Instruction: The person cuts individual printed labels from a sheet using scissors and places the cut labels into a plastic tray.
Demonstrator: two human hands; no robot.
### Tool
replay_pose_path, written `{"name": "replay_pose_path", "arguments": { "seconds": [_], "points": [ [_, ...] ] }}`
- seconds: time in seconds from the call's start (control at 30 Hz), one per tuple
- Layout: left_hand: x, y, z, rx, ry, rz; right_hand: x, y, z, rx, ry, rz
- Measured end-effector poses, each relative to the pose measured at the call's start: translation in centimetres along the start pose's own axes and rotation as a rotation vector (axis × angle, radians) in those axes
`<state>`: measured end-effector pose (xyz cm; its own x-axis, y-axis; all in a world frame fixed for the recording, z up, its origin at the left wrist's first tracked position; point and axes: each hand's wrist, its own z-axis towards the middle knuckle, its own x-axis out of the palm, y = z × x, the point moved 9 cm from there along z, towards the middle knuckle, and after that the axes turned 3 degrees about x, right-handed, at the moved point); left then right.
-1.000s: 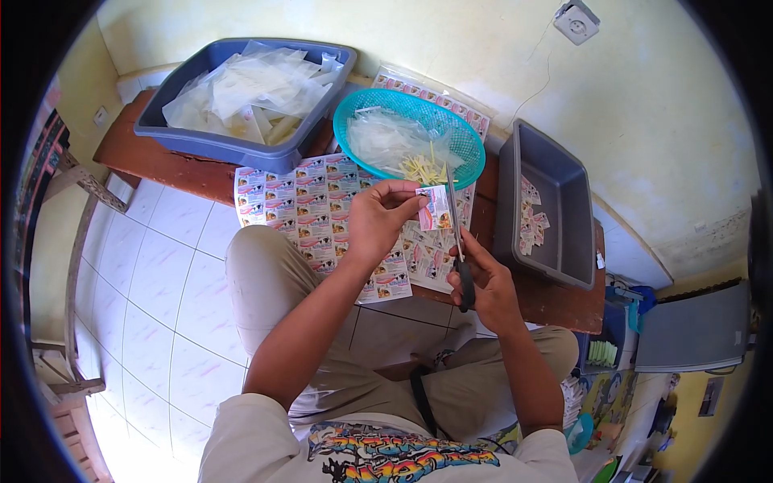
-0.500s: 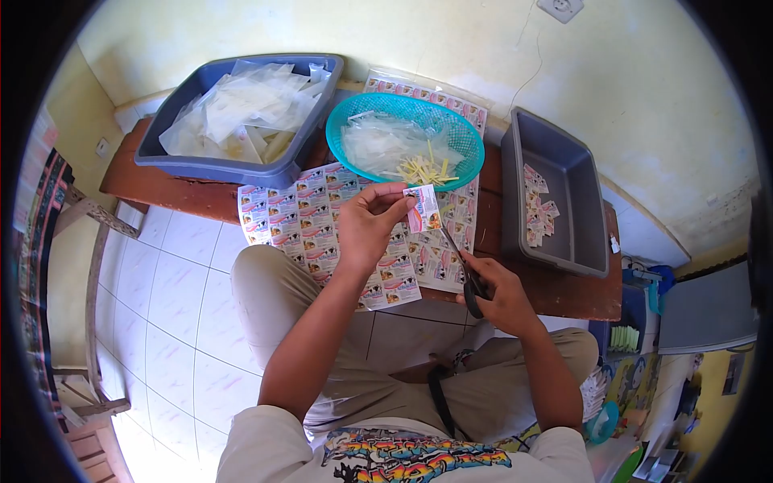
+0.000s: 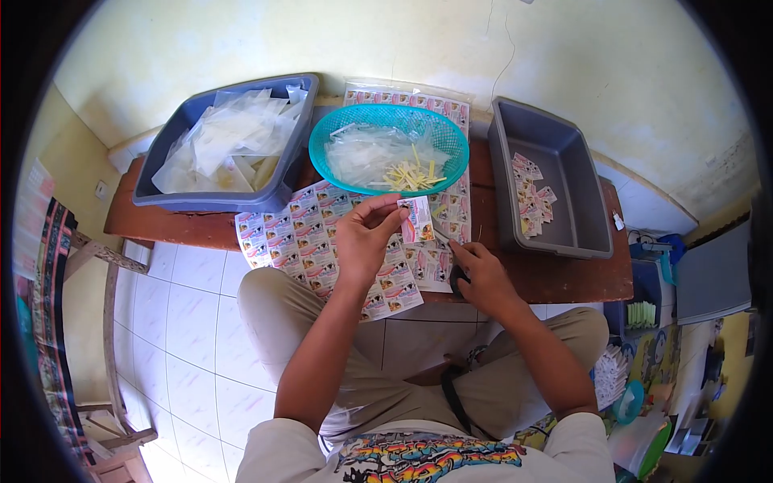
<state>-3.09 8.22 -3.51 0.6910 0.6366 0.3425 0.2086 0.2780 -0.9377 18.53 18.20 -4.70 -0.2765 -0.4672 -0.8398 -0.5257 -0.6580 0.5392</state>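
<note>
Between thumb and fingers, my left hand (image 3: 366, 235) pinches a small printed label (image 3: 417, 220) upright, just below the turquoise basket. My right hand (image 3: 483, 278) is closed on black-handled scissors (image 3: 443, 236), whose blades point up and left, low beside the label. Beneath both hands lie printed label sheets (image 3: 310, 233). The turquoise basket (image 3: 320, 138) holds clear plastic bags (image 3: 366, 157) and thin yellowish strips (image 3: 413, 175).
A blue-grey tub (image 3: 282, 197) full of plastic bags stands at the left of the brown bench (image 3: 555, 282). At the right, a dark grey tub (image 3: 564, 248) holds cut labels (image 3: 527, 193). The wall (image 3: 403, 48) rises behind.
The scissors have moved from upright beside the label to lower and more slanted. My left hand still holds the label. The whole view has shifted a little.
</note>
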Motion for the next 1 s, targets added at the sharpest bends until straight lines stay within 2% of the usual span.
{"name": "replay_pose_path", "arguments": {
  "seconds": [0.1,0.17,0.47,0.6,0.67,1.0],
  "points": [
    [0.0,0.3,0.2,0.004,0.003,-0.007,1.1,-0.7,0.6,0.082,0.050,-0.071],
    [0.0,0.3,0.4,0.008,0.002,-0.013,1.5,-0.7,1.0,0.010,-0.026,-0.145],
    [0.3,0.3,0.6,0.012,0.007,0.000,1.8,0.2,2.1,0.008,-0.025,-0.325],
    [0.4,0.6,0.6,0.014,0.014,0.018,2.2,-0.4,2.6,0.002,-0.020,-0.321],
    [0.5,0.6,0.6,0.011,0.022,0.017,2.3,-0.2,2.6,-0.075,-0.079,-0.322],
    [0.9,0.6,0.6,0.039,0.052,0.182,2.0,-0.1,2.8,0.018,0.013,-0.257]
  ]
}}
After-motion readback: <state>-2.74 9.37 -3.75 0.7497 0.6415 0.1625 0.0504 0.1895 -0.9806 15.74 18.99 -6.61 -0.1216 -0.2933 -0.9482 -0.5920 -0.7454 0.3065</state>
